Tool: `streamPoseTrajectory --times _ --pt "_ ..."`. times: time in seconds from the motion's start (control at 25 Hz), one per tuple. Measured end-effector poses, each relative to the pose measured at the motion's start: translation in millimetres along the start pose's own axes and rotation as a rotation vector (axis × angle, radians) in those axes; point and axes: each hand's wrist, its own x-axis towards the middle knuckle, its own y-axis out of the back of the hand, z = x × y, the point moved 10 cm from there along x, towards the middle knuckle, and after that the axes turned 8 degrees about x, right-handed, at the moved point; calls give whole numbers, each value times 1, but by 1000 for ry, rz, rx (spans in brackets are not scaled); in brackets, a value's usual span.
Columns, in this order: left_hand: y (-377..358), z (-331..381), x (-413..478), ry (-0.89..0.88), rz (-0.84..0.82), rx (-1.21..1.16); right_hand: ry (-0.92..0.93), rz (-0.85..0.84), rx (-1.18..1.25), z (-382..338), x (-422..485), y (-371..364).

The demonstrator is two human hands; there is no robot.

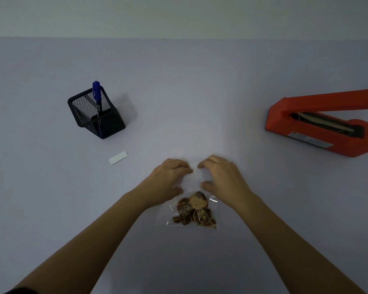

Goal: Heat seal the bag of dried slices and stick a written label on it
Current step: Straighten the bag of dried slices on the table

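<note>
1. The clear bag lies flat on the desk, long axis running away from the person, dried slices bunched at the near end.
2. The left hand and right hand pinch its far end, fingers curled.
3. The bag's far edge is hard to make out.
4. The red heat sealer is cut off at the right.
5. A white label, and a pen in a mesh holder, sit on the pale desk; a plain wall stands behind.

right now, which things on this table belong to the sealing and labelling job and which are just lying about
For the job: clear bag of dried slices, orange heat sealer, blank white label, blue marker pen.
Just there: black mesh pen holder, only holding the pen.
</note>
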Motion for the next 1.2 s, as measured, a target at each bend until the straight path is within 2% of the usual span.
streamPoseTrajectory --times 0.28,0.4,0.52,0.76,1.04,1.12,1.2 --pt "-2 -9 9 66 -95 77 -34 -85 -161 2 9 -1" --pt "5 -10 3 86 -6 108 -46 -27 -210 1 8 5" --pt "8 -6 -14 90 143 77 38 53 -173 -10 -7 2" --pt "-8 -9 -13 93 105 -17 53 11 -39 -5 -8 -5" --pt "-6 -19 1 156 -13 -25 -36 -65 -87 1 3 -4" --pt "-4 -24 0 233 -26 -1 -131 -44 -56 9 0 -2" --pt "-3 -28 -4 352 -22 -21 -278 53 50 21 -10 2"
